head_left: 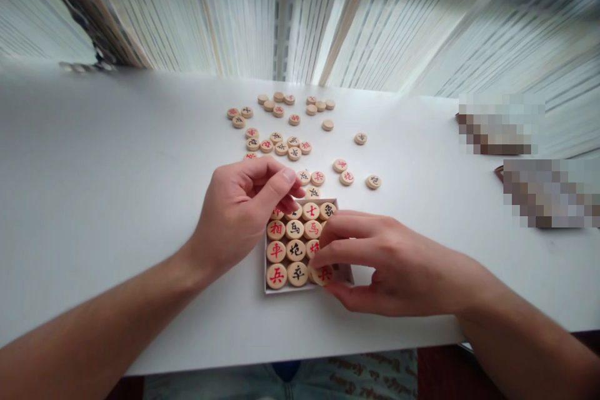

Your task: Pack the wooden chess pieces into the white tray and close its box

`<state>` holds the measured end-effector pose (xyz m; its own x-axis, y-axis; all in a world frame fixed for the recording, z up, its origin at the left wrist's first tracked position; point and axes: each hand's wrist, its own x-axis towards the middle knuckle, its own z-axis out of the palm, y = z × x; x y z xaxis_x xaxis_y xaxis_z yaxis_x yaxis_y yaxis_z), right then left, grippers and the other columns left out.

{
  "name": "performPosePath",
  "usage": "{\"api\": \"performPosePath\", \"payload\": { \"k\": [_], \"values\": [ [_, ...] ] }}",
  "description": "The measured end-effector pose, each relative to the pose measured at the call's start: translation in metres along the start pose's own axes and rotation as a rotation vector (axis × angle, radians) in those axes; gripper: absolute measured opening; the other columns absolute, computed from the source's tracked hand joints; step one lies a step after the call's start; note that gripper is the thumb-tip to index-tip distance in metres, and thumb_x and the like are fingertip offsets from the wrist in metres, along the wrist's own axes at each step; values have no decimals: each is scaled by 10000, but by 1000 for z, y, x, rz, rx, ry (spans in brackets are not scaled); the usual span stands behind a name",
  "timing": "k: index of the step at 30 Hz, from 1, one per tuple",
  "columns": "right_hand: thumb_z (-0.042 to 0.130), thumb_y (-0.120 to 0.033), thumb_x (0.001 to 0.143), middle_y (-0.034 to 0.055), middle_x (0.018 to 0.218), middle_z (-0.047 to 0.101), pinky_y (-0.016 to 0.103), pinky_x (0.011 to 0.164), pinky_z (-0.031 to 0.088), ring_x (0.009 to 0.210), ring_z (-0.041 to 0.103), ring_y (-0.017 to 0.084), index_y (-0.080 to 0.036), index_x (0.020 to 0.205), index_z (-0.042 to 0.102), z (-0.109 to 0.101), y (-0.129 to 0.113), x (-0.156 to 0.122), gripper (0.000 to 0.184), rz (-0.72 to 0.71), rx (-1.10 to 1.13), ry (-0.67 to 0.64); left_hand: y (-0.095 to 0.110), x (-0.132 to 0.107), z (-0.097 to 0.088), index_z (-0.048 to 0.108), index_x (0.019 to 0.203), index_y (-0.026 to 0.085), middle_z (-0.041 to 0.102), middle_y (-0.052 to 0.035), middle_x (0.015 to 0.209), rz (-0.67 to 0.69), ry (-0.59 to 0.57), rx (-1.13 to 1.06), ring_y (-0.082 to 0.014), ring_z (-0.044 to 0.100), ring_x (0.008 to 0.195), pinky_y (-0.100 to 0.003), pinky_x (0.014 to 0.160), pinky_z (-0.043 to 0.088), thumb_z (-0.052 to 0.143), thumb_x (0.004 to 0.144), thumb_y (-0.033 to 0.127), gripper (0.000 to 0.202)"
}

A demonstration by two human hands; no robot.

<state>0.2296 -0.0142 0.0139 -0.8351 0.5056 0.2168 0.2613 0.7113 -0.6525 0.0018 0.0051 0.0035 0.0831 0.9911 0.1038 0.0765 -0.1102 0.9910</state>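
Note:
A shallow white box [265, 262] near the table's front edge holds rows of round wooden Chinese chess pieces, marked with red or black characters. My right hand [375, 259] reaches over the box's right side, thumb and fingers closed around a red-marked chess piece [324, 274] at the front row; it looks slightly tilted. Its fingers hide part of the box's right column. My left hand [248, 197] hovers by the back left corner, thumb and fingers curled together; whatever lies inside them is hidden. Just past the box lies a black-marked chess piece [312, 192].
More loose chess pieces [281, 148] are scattered across the white table [140, 200] behind the box, some face down. Two blurred brown objects [497, 131] sit at the right. Striped curtains [244, 12] hang along the table's back edge.

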Motion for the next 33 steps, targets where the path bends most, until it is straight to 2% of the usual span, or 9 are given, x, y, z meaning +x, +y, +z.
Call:
{"api": "performPosePath", "payload": {
  "k": [4, 12, 28, 31, 33],
  "values": [
    [691, -60, 940, 44, 903, 681, 269, 692, 510, 761, 591, 155, -164, 974, 773, 0, 0, 0, 137, 23, -4, -43, 0, 1, 0, 794, 766, 157, 792, -34, 754, 15, 3, -11, -140, 728, 627, -221, 609, 611, 710, 969, 253, 240],
    [699, -80, 980, 48, 865, 756, 285, 717, 527, 774, 679, 168, -192, 942, 795, -4, 3, -2, 153, 16, 4, -43, 0, 2, -2, 786, 754, 152, 788, -32, 753, 16, -4, -26, -126, 707, 601, -213, 584, 582, 711, 966, 239, 241],
    [642, -78, 1006, 43, 804, 719, 308, 709, 494, 737, 636, 170, -193, 840, 785, -1, 3, -2, 247, -11, -54, -64, -3, 3, -2, 789, 767, 152, 786, -31, 757, -2, -10, -47, -119, 700, 596, -212, 592, 578, 720, 969, 256, 238],
    [680, -84, 988, 30, 767, 701, 285, 669, 493, 698, 638, 155, -194, 874, 804, -4, 3, -2, 200, -21, -27, -29, -5, 3, -3, 788, 770, 151, 782, -30, 756, 9, -15, -68, -115, 699, 596, -211, 589, 576, 721, 976, 257, 241],
    [712, -106, 981, 22, 737, 692, 260, 608, 478, 640, 624, 133, -184, 887, 814, -8, 5, -1, 159, -31, 5, 55, -6, 4, -4, 787, 774, 156, 784, -29, 771, 17, -9, -67, -121, 701, 600, -223, 596, 584, 725, 977, 256, 235]
  ]
}}
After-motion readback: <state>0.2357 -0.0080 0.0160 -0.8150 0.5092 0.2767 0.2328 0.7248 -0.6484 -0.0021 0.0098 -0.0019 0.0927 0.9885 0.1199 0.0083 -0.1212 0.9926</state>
